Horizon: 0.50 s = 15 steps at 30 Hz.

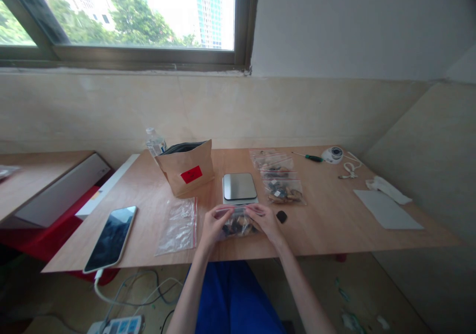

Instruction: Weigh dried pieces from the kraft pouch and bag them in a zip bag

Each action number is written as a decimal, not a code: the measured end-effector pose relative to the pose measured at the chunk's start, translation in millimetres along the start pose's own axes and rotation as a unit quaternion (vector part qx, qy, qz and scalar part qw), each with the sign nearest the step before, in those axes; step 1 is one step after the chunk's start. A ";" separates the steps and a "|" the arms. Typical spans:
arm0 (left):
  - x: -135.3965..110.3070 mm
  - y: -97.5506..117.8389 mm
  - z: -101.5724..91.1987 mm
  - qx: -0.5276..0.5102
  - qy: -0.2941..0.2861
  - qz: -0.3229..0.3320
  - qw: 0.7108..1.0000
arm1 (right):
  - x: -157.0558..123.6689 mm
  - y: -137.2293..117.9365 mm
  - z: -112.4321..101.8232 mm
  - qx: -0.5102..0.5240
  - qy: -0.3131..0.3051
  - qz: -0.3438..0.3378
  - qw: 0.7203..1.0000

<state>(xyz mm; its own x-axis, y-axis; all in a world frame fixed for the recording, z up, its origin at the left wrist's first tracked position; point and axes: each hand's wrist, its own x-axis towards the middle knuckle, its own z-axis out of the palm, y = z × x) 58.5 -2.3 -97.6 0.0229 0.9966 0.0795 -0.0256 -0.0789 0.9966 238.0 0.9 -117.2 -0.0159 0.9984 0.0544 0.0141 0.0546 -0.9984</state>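
A clear zip bag [240, 226] with brown and dark pieces inside lies at the table's front edge. My left hand [215, 221] pinches the left part of its top strip. At the right part of that strip, my right hand [263, 218] has its fingers closed on the bag too. Just beyond the bag sits a small scale [240, 186] with a shiny metal plate. A flat, see-through zip bag [178, 227] lies to the left of my left hand. Close to my right hand is a small black piece [281, 217].
Several filled zip bags [284, 191] lie behind on the right. A brown paper pouch [189, 167] stands open beside a bottle [155, 143]. A phone [111, 238] with a cable lies left; a screwdriver [313, 158], dome camera [332, 155] and white sheet [386, 210] lie right.
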 end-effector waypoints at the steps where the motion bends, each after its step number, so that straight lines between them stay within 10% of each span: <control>1: 0.4 -0.5 -1.0 0.002 -0.006 0.001 1.000 | 0.4 0.4 0.4 -0.006 -0.004 -0.004 1.000; 15: -2.0 7.4 -1.9 0.012 -0.015 0.020 1.000 | -2.7 -12.3 2.9 -0.044 0.012 -0.029 0.999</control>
<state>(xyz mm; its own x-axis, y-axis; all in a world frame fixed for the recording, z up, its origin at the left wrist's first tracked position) 56.3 -4.9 -90.5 0.0523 0.9916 0.1187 -0.0032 -0.1186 0.9929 235.0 -2.5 -105.1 0.0039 0.9935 0.1137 0.1022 0.1127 -0.9884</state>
